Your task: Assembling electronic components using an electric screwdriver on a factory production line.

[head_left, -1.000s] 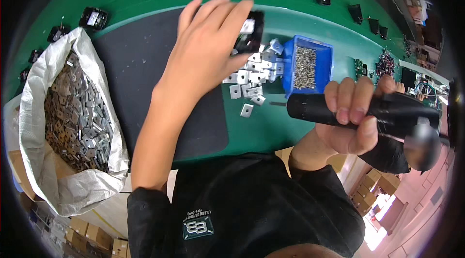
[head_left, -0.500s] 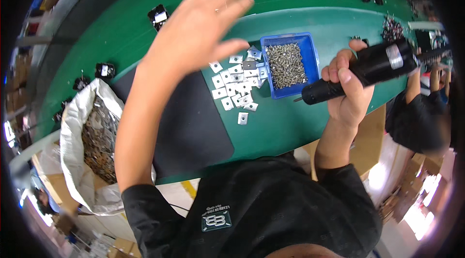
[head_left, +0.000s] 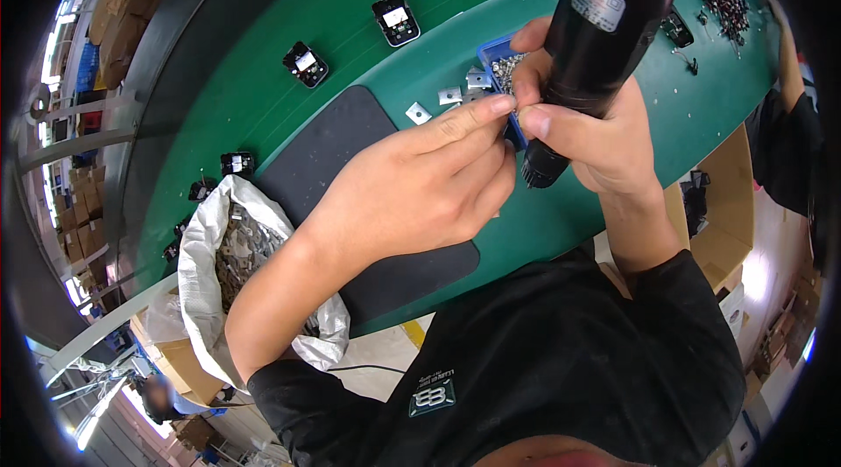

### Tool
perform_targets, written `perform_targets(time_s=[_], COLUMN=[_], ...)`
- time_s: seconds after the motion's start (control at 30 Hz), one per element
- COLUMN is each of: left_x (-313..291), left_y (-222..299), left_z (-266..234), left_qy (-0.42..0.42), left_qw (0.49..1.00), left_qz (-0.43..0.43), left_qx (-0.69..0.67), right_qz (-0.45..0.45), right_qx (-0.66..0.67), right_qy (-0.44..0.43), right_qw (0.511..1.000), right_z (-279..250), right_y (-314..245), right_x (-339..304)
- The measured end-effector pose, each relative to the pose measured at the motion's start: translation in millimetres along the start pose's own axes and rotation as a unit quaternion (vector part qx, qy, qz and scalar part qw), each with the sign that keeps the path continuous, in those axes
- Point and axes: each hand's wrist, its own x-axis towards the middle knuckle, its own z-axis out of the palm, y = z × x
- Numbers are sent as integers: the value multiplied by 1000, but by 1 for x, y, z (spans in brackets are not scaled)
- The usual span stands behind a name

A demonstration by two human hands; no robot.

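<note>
Black driver (head_left: 596, 55): we find it slanting through the right grip above the tabletop, its nose toward the lower edge of view and its body reaching the upper edge.
Right grip (head_left: 604, 134): clamped on the driver, as we see from the thumb and fingers bent about its body.
Left grip (head_left: 438, 169): one finger extends to the right fingertips, the others curl beneath; with the contact partly hidden, we cannot tell whether it is apart, together or clamped on something small.
Blue bin (head_left: 496, 46): we note it largely hidden behind the meeting fingertips; metal screws (head_left: 504, 71) lie inside.
Silver plates (head_left: 418, 112): scattered to the left of the bin, just above the left grip in our view.
Green tabletop (head_left: 561, 226): it carries the bin, the plates and a dark mat (head_left: 333, 143), the latter partly under the left forearm.
White sack (head_left: 200, 283): beside the mat, metal pieces visible within.
Black housings (head_left: 396, 20): we count several, spaced along the far green strip (head_left: 263, 20).
</note>
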Motion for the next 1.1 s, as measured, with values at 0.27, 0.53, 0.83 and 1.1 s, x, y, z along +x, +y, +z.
perform_targets(time_s=[0.27, 0.53, 0.83, 1.1], left_x=[-6, -14, -18, -15], left_y=[6, 12, 53, 84], left_z=[-21, -56, -80, -81], left_qy=[-86, -130, -118, -59], left_qw=[994, 970, 961, 985], left_qz=[50, 174, 201, 96], left_qx=[43, 111, 152, 127], right_qz=[27, 123, 155, 86], right_qx=[24, 74, 188, 226], right_qy=[4, -37, -138, -149], right_qw=[999, 989, 960, 959], right_z=[8, 15, 20, 19], right_y=[1, 6, 0, -7], right_x=[-11, -35, -69, -95])
